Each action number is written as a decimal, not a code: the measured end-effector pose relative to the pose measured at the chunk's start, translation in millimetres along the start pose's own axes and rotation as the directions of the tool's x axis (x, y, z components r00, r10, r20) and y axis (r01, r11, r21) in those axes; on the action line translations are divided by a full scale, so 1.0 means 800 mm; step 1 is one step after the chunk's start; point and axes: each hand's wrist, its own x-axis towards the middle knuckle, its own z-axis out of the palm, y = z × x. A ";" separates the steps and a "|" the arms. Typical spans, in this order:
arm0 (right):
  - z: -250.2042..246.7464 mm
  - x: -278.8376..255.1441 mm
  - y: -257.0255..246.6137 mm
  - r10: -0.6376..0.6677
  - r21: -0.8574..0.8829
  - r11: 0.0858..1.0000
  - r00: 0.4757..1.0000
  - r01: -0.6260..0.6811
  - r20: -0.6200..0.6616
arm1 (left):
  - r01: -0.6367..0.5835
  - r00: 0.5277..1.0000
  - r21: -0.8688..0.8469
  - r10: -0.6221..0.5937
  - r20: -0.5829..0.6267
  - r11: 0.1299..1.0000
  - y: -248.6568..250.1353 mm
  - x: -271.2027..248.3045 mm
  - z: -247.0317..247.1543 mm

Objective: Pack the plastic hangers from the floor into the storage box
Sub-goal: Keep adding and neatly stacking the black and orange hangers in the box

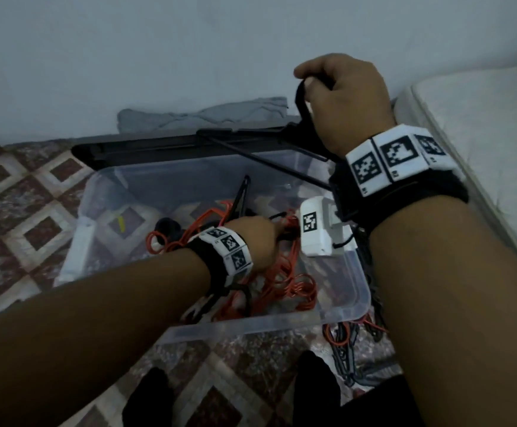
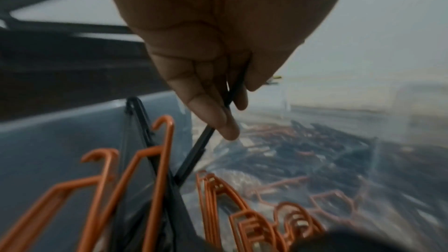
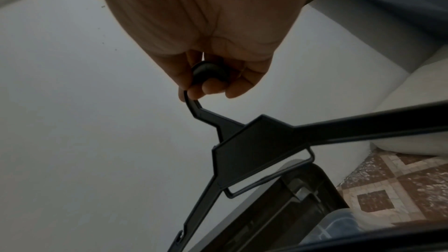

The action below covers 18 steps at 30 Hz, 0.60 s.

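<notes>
Loose hangers on floor [image 1: 348, 349]: a small heap, dark and orange, lay at about 5 o'clock just outside the box's near right corner, not yet packed.
Storage box [image 1: 263, 326]: clear plastic, open, on the patterned floor [image 1: 29, 211] at the middle of the head view; its dark lid [image 1: 146, 149] lay behind it at 12 o'clock.
Orange hangers [image 1: 269, 282]: a tangled bundle lay inside the box, hooks pointing several ways.
Left hand [image 1: 258, 245]: reached down into the box, thumb and fingers pinching a thin black hanger [image 2: 194, 154] by its bar among the orange ones.
Right hand [image 1: 343, 103]: raised at 1 o'clock above the far rim, fingers curled tight round the hook of a second black hanger [image 3: 252, 150], which dangled with one arm pointing down toward the box.
Step in hand: probably settling one black hanger in the box while the next waited above.
Doing it well: lay the pinched hanger flat and parallel to the bundle, so hooks would not snag; then lower the raised one tilted, low arm first, along the box's long side.
Risk: the hanging arm could catch the rim or lid.
</notes>
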 end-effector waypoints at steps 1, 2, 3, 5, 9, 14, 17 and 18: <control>-0.004 0.000 -0.001 -0.003 0.019 1.000 1.000 0.003 -0.010 | 0.065 0.997 -0.033 -0.067 -0.048 0.997 -0.011 -0.009 -0.012; -0.007 -0.001 -0.002 -0.006 0.032 0.999 1.000 0.007 -0.018 | 0.098 0.989 -0.090 -0.107 -0.104 0.991 -0.021 -0.020 -0.023; -0.009 -0.003 -0.003 -0.009 0.037 0.999 1.000 0.010 -0.023 | 0.111 0.977 -0.168 -0.138 -0.162 0.980 -0.028 -0.033 -0.036; -0.012 -0.006 -0.005 -0.013 0.038 0.999 1.000 0.014 -0.025 | 0.093 0.943 -0.273 -0.173 -0.284 0.957 -0.041 -0.067 -0.063; -0.014 -0.012 -0.011 -0.013 0.085 0.996 1.000 0.014 -0.016 | 0.018 0.875 -0.711 -0.355 -0.329 0.703 -0.065 -0.126 -0.105; -0.010 -0.019 -0.017 -0.023 0.131 0.991 0.999 0.019 0.033 | -0.169 0.783 -0.951 -0.550 -0.289 0.259 -0.098 -0.173 -0.120; -0.003 -0.023 -0.019 -0.013 0.197 0.980 0.996 -0.005 0.090 | -0.222 0.756 -0.965 -0.600 -0.261 0.141 -0.123 -0.187 -0.114; -0.001 -0.025 -0.019 -0.014 0.207 0.978 0.993 -0.010 0.113 | -0.230 0.746 -0.967 -0.618 -0.248 0.110 -0.131 -0.190 -0.113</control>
